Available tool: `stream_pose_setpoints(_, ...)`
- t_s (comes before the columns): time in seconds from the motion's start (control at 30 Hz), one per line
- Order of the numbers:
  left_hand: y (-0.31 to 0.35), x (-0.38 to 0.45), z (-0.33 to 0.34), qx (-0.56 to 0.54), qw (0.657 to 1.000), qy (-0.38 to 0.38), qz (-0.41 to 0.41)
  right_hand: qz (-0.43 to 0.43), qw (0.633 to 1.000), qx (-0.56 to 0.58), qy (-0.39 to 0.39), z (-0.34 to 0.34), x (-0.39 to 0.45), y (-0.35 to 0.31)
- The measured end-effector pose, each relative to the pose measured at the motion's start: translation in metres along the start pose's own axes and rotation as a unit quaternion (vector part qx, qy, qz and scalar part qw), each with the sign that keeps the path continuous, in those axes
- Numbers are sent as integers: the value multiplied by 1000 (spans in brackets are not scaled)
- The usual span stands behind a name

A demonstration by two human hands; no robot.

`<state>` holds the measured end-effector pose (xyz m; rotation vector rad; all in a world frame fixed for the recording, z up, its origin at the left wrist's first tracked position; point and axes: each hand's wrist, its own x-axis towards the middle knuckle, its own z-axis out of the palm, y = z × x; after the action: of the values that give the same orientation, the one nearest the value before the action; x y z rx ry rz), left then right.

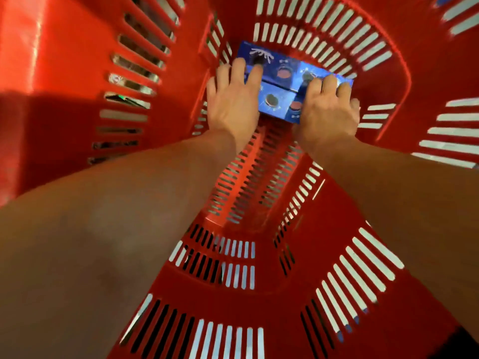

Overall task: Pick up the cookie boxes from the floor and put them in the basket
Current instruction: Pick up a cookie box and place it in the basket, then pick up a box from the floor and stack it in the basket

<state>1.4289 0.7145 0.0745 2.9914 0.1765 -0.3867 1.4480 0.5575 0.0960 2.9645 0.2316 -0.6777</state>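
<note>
The blue cookie boxes (281,84) lie deep inside the red basket (337,255), on its slotted floor toward the far end wall, at about 12 o'clock from the middle of the view. At least three printed faces show, packed side by side with edges touching; the exact count cannot be told, because both hands cover part of the stack.

The left hand (233,99) sits at the 9 o'clock side of the boxes, fingers fairly straight and spread, their tips laid over the near-left box. The right hand (329,107) is at the 3 o'clock side, fingers bent over the top edge of the rightmost box; whether it grips that box or only presses it into line is hard to say, though it looks like a hold from above.

Judged from this, the placing step is nearly finished for these boxes: they are already in the basket and appear to be getting set down or squared up. What is left is letting go and pulling both arms out.

The floor outside the basket is hidden apart from slivers through the wall slots, so any boxes waiting out there cannot be seen. The basket rim is cut off at every edge of the view, motion blur smears the upper right wall, and the thumbs are out of sight under the hands
</note>
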Motion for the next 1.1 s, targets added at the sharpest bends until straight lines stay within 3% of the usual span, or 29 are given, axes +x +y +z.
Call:
stream_pose_setpoints(0.17, -3, -26, -44, -29, 998, -23, 45, -23, 999, 5, -27, -38, -31, -5)
stream_pose_setpoints(0.3, 1, -65, -124, -94, 988, -75, 95, -14, 996, 23, -88, -109, -86, -7)
stream_pose_setpoints(0.47, -4, -120, -248, -97, 967, -178, 154, 15, 995, 69, -66, -217, -196, 4)
stream_pose_setpoints(0.7, 19, -220, -397, -108, 942, -158, 274, 111, 976, 178, -52, -308, -370, 27)
stream_pose_setpoints(0.9, 81, -316, -466, -100, 918, -166, 346, 236, 930, 278, -48, -314, -513, 44)
stream_pose_setpoints(1.1, 146, -417, -441, -116, 900, -170, 384, 324, 881, 345, -23, -254, -634, 60)
